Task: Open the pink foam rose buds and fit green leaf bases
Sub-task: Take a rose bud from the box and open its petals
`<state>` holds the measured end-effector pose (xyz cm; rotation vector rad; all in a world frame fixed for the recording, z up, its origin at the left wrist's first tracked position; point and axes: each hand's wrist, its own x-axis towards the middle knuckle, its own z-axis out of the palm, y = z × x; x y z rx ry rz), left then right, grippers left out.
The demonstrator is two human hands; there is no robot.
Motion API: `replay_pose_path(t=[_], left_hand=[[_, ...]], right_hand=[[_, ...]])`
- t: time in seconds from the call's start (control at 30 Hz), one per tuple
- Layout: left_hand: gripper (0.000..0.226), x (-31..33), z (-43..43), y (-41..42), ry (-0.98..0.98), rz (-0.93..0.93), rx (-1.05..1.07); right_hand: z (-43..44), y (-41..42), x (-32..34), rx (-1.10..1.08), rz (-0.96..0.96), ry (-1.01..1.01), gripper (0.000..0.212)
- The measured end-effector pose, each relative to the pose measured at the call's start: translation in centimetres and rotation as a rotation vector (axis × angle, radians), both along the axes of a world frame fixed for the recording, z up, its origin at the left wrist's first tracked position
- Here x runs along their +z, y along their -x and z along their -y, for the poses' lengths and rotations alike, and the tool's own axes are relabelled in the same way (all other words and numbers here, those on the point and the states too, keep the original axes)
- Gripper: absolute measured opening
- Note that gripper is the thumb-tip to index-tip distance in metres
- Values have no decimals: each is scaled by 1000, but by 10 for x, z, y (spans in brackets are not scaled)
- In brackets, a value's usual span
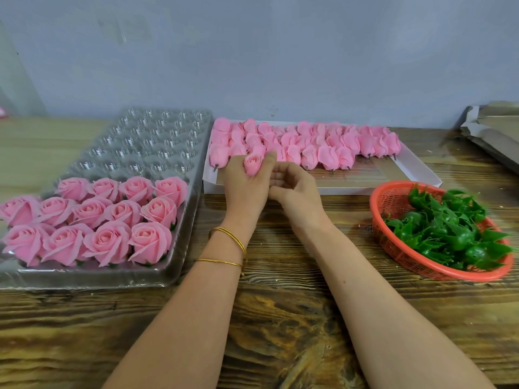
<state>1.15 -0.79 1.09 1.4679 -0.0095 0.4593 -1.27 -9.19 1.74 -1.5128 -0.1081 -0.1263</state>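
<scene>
L hand [244, 189] holds one pink rose bud [252, 164] above the near-left corner of the white box [421, 176], fingers [229, 167] & thumb curled round the bud's sides w/ its petal spiral facing up. R hand [297, 189] sits right beside it, palm turned toward the L hand, fingers half curled, tips against the L hand just below the bud; nothing seen in them, and can't tell if they touch the bud itself. Two gold bangles [229, 234] on the L wrist. Behind the hands, rows of closed buds [325, 153] lie in the white box, short stems pointing toward the person. On the L side of the desk [280, 318], a clear plastic tray [146, 136] has opened roses [109, 220] filling its near rows, far pockets bare. On the R, a red basket [393, 200] holds a heap of green leaf bases [449, 228].
</scene>
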Motion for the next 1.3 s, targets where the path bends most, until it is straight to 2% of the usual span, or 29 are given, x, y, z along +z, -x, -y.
replay_pose_path(t=[0.1,0.2,0.23,0.33,0.43,0.67,0.93,1.1,1.17,1.23,1.3], left_hand=[[45,1,0,1,100,-57,-46],[19,3,1,2,149,-93,-64],[18,5,2,4,160,-104,-87],[37,8,4,8,178,-120,-134],[36,8,2,8,221,-138,-149],[17,10,-3,8,202,-139,-182],[33,9,-6,5,149,-141,-187],[41,9,-6,4,154,-147,-177],[45,9,-5,4,164,-165,-171],[43,9,-4,3,179,-179,-167],[38,9,-2,4,185,-185,-170]], right_hand=[[1,2,0,35,33,36,37],[1,3,0,43,37,37,37],[1,3,0,37,39,41,36],[1,4,1,19,52,46,35],[0,5,2,27,13,44,30],[5,7,2,94,-22,64,25],[4,9,2,191,4,57,35],[5,6,1,173,-12,50,31],[5,5,1,155,-19,35,35],[3,5,1,134,-9,42,43],[3,4,0,110,5,61,41]])
